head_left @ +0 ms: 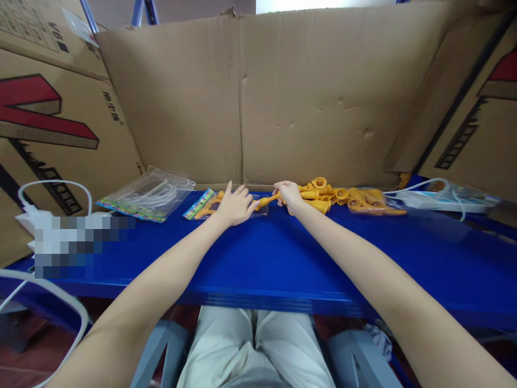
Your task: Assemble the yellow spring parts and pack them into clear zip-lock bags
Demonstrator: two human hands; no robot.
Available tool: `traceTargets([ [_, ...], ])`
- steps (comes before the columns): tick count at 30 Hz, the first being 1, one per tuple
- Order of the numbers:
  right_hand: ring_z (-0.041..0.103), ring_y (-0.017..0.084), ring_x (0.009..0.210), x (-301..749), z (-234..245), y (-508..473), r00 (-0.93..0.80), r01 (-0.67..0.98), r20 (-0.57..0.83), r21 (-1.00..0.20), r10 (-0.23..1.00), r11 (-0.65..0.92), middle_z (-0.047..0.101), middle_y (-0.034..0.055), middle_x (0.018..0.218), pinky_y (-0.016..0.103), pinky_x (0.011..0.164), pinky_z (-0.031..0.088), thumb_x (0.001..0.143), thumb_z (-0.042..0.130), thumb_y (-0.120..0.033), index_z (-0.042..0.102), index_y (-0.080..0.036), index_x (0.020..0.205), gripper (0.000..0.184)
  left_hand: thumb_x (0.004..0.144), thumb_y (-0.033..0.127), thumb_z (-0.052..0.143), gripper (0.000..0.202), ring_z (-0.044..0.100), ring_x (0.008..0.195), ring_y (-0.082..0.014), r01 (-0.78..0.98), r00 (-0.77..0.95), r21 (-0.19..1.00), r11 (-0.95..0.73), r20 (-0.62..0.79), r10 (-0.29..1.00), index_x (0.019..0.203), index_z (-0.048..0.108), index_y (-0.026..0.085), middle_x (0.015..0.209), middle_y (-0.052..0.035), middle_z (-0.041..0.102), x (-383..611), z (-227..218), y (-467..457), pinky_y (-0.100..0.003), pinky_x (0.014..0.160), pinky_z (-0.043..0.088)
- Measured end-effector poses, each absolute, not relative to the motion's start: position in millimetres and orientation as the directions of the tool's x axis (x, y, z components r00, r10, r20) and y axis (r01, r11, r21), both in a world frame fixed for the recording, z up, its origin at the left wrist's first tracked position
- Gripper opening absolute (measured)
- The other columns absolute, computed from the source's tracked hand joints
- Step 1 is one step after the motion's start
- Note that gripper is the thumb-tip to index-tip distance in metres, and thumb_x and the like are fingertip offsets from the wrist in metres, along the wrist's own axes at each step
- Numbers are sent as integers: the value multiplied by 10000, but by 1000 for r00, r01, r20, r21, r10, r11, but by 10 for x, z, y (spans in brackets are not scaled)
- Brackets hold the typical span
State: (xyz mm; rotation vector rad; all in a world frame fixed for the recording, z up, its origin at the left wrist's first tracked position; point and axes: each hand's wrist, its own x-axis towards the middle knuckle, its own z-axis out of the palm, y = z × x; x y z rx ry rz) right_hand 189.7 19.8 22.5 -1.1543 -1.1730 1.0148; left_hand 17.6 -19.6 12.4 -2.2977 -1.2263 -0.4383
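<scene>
One yellow piece lies toward the back of the bench, its near end pinched in the right hand's grip. Left hand: grip spread over a clear bag. Hazards: bag sliding if tugged; loose yellow pile scattering if the right wrist brushes it.

"V6" on the upper-left cardboard, with Chinese characters nearby, too unclear for reading.

soft, even indoor light, white patch blown out at top, small glints on the clear plastic bag, dim floor, wide-angle stretching toward the edges, pixelated block at left
</scene>
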Motion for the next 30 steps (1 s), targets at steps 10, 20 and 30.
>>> traceTargets([
  [10, 303, 50, 244, 1818, 191, 159, 87, -14, 141, -990, 986, 143, 492, -65, 451, 193, 271, 221, 817, 419, -79, 428, -181, 695, 159, 948, 408, 247, 490, 537, 1056, -259, 806, 590, -371, -462, 438, 678, 969, 675, 170, 1069, -112, 618, 163, 167, -230, -611, 1029, 198],
  [20, 284, 47, 239, 1885, 196, 188, 130, -3, 117, -993, 985, 118, 487, -65, 435, 191, 281, 191, 801, 430, -77, 437, -179, 714, 134, 937, 439, 254, 517, 540, 993, -270, 826, 561, -370, -426, 451, 694, 960, 683, 152, 982, -117, 638, 310, 72, -272, -587, 1039, 181],
  [30, 301, 47, 260, 1817, 213, 146, 59, -157, 144, -976, 988, 151, 502, -68, 478, 196, 297, 229, 827, 435, -110, 440, -182, 739, 114, 944, 414, 218, 533, 520, 1001, -302, 883, 470, -281, -377, 558, 684, 992, 635, 86, 1026, -175, 603, 281, 202, -316, -578, 986, 240],
])
